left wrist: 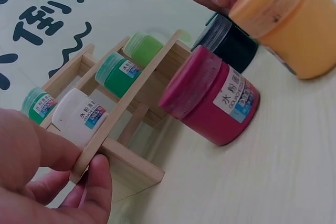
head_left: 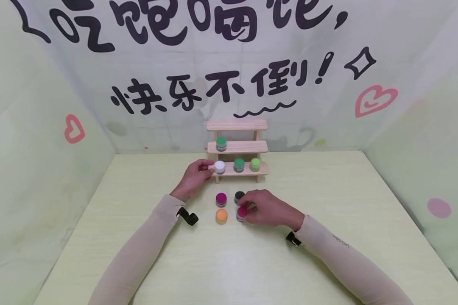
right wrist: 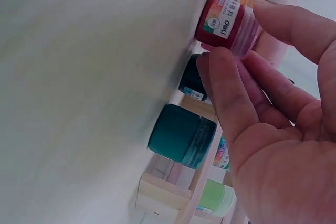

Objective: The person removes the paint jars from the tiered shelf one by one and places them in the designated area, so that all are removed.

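Note:
My left hand (head_left: 194,178) pinches the left end of the lowest board of a three-tier wooden shelf (head_left: 248,147), thumb and fingers around the board's edge. Right by those fingers, on that board, stands a white paint jar (head_left: 219,167). My right hand (head_left: 269,207) holds a crimson paint jar (right wrist: 223,22) by its lid, between thumb and fingertips. Around it on the table are an orange paint jar (head_left: 221,216), a magenta paint jar (left wrist: 210,98) and a black paint jar (head_left: 239,196). A teal paint jar (right wrist: 181,135), mostly hidden by the right hand in the head view, stands nearer the shelf.
A green jar (head_left: 238,165) and a light green jar (head_left: 255,164) share the lowest board with the white one. Another green jar (head_left: 221,144) stands at the left of the middle board. Behind the shelf hangs a printed cloth backdrop (head_left: 156,135).

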